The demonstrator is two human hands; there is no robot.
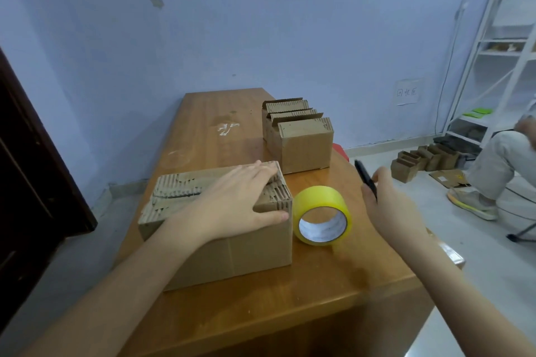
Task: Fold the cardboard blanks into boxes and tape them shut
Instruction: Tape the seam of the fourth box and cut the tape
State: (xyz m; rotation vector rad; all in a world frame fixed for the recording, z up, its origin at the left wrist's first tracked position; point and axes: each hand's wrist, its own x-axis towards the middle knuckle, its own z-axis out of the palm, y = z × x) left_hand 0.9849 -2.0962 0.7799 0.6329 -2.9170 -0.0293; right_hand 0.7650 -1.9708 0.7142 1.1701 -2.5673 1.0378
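— Where's the box (229,229)?
— On the bench (261,298), flaps down. The left hand (235,203) lies flat on top, fingers (261,175) straight and together, thumb on the front edge.
— And the right hand (388,203)?
— Right of the box, past the tape (322,216), fingers curled round a black pen (366,180).

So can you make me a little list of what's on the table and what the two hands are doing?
Table: wooden table
Near box: cardboard box, top flaps folded down, no tape visible on it
Left hand: left hand lies flat on the box top, thumb over the front edge
Tape: yellow tape roll stands on edge just right of the box
Right hand: right hand holds a black pen-like tool beyond the tape
Far boxes: folded boxes at the table's far right
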